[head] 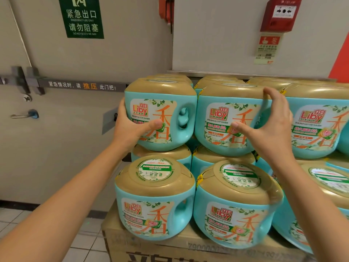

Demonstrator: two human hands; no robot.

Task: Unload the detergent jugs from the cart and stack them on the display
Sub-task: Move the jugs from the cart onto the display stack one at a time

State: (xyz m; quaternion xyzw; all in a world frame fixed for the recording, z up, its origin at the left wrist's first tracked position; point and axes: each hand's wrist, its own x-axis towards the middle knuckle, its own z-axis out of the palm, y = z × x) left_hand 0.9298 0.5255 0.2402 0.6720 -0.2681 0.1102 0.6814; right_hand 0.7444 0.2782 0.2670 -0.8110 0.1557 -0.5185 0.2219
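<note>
Fingers of the left hand clamp the top-left jug; right hand, fingers apart, should steady its neighbour while squaring labels forward

Beige wall behind, flat indoor light. Left: grey exit door with green sign, push bar with white and orange lettering, lever handle below. Right: red fire alarm box over a small red-topped notice. Metal ledge along the wall. Floor: pale tiles, dark baseboard.
</note>
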